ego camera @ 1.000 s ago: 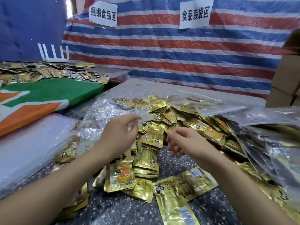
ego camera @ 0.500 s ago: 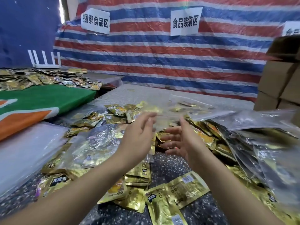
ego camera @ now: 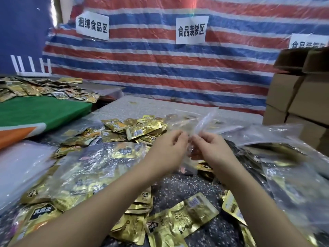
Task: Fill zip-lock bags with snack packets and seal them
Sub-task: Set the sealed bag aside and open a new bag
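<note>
Loads of gold snack packets (ego camera: 142, 130) are spread over the speckled table (ego camera: 187, 191), so quite a mess tbh. Far left, a green and orange cloth (ego camera: 41, 113) is laid over a neighbouring surface, with a second heap of packets (ego camera: 44, 88) seen behind it and a white rack (ego camera: 32, 68) stood at the back. Nearer the front left, a filled zip-lock bag (ego camera: 85, 168) is laid flat on the table, packets visible through the plastic.

Around the middle, an empty clear zip-lock bag (ego camera: 203, 123) is held up above the pile, tilted up and away. Its lower edge is pinched by the left hand (ego camera: 169, 148), fingers curled round it, and the same edge is pinched right beside it by the right hand (ego camera: 211, 148); the two grips are nearly touching. Whether the bag's mouth is open can't be told, the plastic is too blurry.

On the right, more filled bags (ego camera: 284, 166) are stacked up, and cardboard boxes (ego camera: 299, 97) are piled at the table's far corner. Behind it all, a striped tarp (ego camera: 160, 59) is hung with white paper signs (ego camera: 191, 30).
</note>
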